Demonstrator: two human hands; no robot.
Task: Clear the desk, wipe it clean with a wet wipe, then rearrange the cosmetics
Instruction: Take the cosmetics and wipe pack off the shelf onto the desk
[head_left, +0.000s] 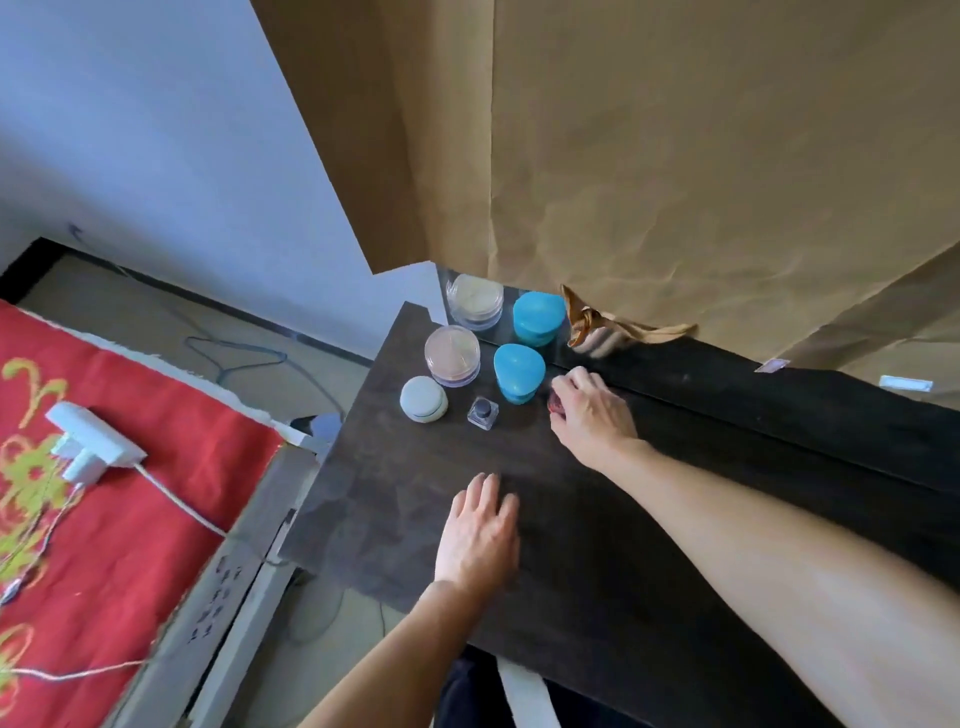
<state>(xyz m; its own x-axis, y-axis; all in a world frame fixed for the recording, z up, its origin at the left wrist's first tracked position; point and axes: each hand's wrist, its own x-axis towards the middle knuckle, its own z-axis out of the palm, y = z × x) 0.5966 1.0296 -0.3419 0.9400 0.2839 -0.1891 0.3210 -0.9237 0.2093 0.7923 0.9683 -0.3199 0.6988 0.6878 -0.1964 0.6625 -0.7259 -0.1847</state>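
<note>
Pinched in the curled fingers of the right hand (592, 410) is a small dark-red item (556, 402), mostly hidden, held at 4 o'clock from the blue jar (518, 371). The left hand (480, 530) is laid flat on the dark desk (389, 493), fingers straight, nothing held, at 7 o'clock from the right hand. Grouped at the desk's 11 o'clock corner are a clear jar (451, 356), a white jar (423, 398) and a small glass bottle (483, 412), the bottle set at 7 o'clock from the blue jar.
</note>
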